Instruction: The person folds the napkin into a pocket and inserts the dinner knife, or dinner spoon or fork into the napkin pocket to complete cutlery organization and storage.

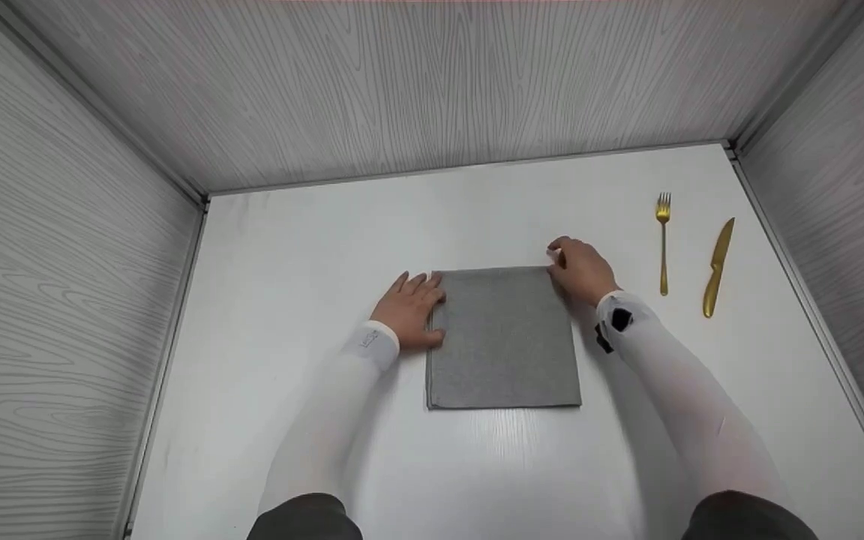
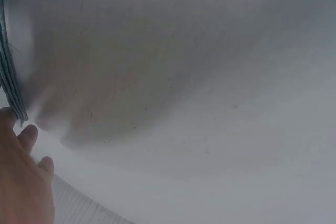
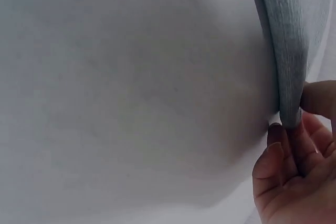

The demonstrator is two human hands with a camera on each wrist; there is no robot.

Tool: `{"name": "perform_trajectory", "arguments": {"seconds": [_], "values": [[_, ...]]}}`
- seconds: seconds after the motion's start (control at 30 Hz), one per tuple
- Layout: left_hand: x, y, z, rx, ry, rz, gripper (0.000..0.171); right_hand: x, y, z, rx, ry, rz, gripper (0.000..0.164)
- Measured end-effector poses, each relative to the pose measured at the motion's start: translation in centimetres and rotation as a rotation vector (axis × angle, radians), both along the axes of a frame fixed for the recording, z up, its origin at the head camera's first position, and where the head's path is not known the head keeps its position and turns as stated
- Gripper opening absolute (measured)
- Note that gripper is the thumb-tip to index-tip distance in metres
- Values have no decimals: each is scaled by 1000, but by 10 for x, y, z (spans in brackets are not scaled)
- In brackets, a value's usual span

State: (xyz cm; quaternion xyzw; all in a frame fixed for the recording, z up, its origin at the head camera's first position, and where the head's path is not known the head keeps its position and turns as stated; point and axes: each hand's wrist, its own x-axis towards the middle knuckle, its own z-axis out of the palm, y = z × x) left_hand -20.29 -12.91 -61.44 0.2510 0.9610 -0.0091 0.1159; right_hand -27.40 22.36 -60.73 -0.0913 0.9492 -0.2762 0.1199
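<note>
A folded grey cloth [image 1: 503,337] lies flat on the white table, its layers stacked into a near square. The left hand [image 1: 408,311] rests along its left edge with fingers spread, the fingertips and thumb touching the cloth. At the far right corner, the right hand [image 1: 583,274] pinches the cloth between thumb and fingers. The right wrist view shows the thumb on one side of the cloth corner [image 3: 289,40] and curled fingers on the other. In the left wrist view, the stacked layers of the cloth edge [image 2: 11,77] meet the fingertips.
A gold fork [image 1: 664,244] lies to the right of the right hand, tines pointing away. Beyond it is a gold knife [image 1: 717,270], slightly slanted. Wood-grain panels [image 1: 402,82] enclose the table [image 1: 274,300] at the back and both sides.
</note>
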Motion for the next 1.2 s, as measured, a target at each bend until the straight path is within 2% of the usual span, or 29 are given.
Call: {"name": "perform_trajectory", "arguments": {"seconds": [0.07, 0.13, 0.2, 0.27, 0.33, 0.4, 0.47, 0.57, 0.8, 1.0, 1.2], "values": [[-1, 1, 1, 5, 7, -7, 67, 3, -2, 3, 46, 64, 2, 42], [-2, 1, 3, 8, 11, -15, 68, 9, -4, 5, 119, 171, 52, 41], [-1, 2, 5, -2, 16, -30, 75, 19, -9, 8, 210, 280, 142, 42], [0, 5, 7, -16, 23, -56, 83, 32, -15, 8, 303, 349, 256, 48], [0, 8, 9, -31, 26, -88, 87, 45, -21, 7, 360, 353, 361, 59], [0, 11, 7, -42, 27, -113, 86, 56, -26, 5, 390, 309, 414, 68], [0, 13, 4, -61, 26, -122, 81, 63, -28, 2, 398, 275, 423, 75], [1, 13, -5, -99, 24, -105, 77, 67, -26, -3, 396, 250, 391, 79], [1, 7, -19, -160, 70, -92, 83, 65, -8, -14, 408, 221, 339, 82], [-3, 6, -17, -170, 79, -100, 87, 59, -2, -20, 418, 203, 358, 83], [-9, 5, -14, -200, 65, -96, 87, 53, -3, -20, 414, 204, 359, 83]]}}
